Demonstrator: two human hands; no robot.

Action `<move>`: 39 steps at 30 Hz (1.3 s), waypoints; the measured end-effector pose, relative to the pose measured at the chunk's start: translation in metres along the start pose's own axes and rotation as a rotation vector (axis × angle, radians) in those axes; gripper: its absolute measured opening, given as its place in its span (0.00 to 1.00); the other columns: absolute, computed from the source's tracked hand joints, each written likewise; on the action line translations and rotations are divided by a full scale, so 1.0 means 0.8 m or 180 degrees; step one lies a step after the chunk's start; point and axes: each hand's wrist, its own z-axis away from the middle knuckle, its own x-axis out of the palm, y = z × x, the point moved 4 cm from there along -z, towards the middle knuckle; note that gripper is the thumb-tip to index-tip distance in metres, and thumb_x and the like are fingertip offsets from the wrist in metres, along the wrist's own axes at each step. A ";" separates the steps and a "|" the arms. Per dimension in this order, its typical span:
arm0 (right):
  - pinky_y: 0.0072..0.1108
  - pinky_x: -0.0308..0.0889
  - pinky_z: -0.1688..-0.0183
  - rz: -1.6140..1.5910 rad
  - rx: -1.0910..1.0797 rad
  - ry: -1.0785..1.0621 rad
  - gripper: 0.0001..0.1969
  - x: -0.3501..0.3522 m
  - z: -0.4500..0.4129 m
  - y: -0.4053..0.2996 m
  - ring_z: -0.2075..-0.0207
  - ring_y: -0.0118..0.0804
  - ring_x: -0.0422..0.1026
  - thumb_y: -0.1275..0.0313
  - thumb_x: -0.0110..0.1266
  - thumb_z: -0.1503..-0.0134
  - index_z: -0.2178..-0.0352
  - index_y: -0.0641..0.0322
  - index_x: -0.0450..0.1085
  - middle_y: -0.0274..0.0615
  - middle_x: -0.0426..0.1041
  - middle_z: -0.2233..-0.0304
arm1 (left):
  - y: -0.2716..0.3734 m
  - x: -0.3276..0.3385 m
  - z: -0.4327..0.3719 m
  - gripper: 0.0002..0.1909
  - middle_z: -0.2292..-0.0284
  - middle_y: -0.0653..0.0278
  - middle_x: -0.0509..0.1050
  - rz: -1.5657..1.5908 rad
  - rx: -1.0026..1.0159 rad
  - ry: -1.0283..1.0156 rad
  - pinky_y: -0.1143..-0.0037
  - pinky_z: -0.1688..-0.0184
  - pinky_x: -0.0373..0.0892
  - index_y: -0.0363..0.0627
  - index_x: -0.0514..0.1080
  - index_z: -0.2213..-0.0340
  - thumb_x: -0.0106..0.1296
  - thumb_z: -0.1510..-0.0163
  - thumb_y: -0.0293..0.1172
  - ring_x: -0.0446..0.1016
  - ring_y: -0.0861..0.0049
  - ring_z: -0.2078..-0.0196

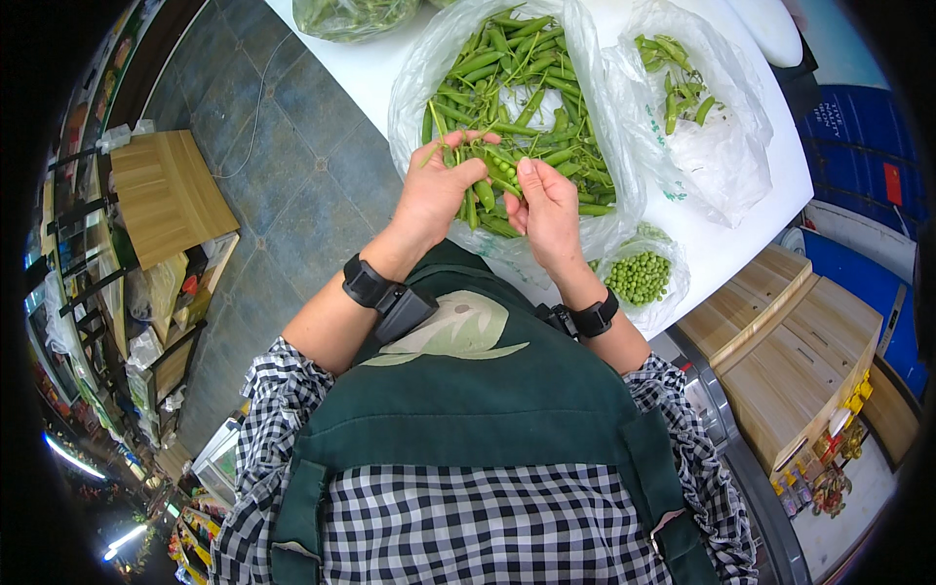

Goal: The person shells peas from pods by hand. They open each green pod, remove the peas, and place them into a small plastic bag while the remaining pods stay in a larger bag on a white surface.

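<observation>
My left hand (442,179) and my right hand (545,205) hold a split pea pod (504,174) between them. Round green peas show in a row along its opening. The right thumb presses at the end of that row. Other pods hang under the left fingers; whether they are held too is unclear. Beneath both hands spreads a clear plastic bag (409,95) full of whole green pea pods (526,44), with a pale patch of plastic showing amid them. A small bag of shelled peas (638,278) rests by my right wrist.
On the white table (768,241), another clear bag (720,161) at right holds several pods and scraps. A further bag of greens (355,14) lies at the far left. Wooden cabinets (797,351) flank the right side; stocked shelves (146,292) stand left beyond the tiled floor (292,146).
</observation>
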 end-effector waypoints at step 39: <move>0.10 0.46 0.84 0.0212 0.0178 0.0179 0.12 -0.081 -0.014 -0.005 0.87 0.14 0.53 0.64 0.50 0.42 0.75 0.62 0.71 0.25 0.65 0.85 | -0.005 -0.038 -0.031 0.07 0.67 0.57 0.75 -0.0653 -0.0428 -0.0249 0.77 0.70 0.67 0.40 0.70 0.70 0.54 0.54 0.27 0.74 0.74 0.70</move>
